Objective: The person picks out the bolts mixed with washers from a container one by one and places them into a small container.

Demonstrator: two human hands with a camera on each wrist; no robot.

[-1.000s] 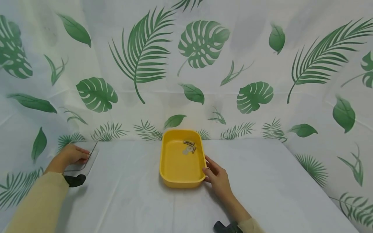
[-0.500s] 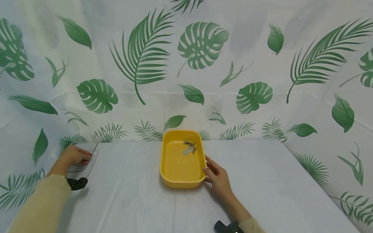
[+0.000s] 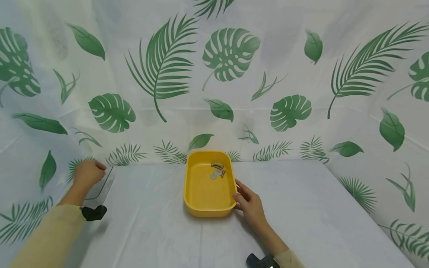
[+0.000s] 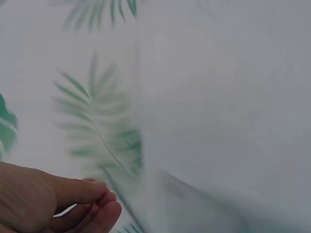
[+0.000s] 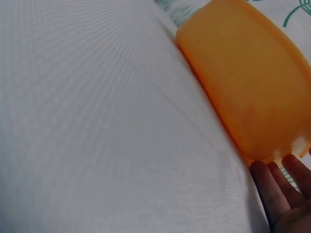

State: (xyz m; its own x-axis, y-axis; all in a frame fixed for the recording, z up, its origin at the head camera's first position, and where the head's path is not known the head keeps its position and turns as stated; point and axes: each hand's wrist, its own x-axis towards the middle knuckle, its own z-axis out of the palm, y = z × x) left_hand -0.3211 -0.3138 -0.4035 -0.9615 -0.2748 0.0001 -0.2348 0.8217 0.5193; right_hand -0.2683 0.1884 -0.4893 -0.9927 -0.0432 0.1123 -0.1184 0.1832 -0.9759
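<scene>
At the left of the head view my left hand (image 3: 88,175) is above a clear, dark-rimmed box (image 3: 104,188). Its thumb and fingers come together in the left wrist view; whether anything small is between them is hidden. A yellow tray (image 3: 209,193) stands at the middle of the table. My right hand (image 3: 250,206) holds its right side, thumb at the rim and fingers against the outer wall. Inside the tray's far right part lie some metal bolts (image 3: 217,166) and flat washers (image 3: 213,176).
A white cloth (image 3: 151,223) covers the table. Behind and beside it hangs a white curtain (image 3: 241,123) printed with green leaves. The clear box stands close to the curtain at the far left.
My left hand has risen from inside the clear box and moved away from me and slightly right. My right hand and the yellow tray have stayed in place.
</scene>
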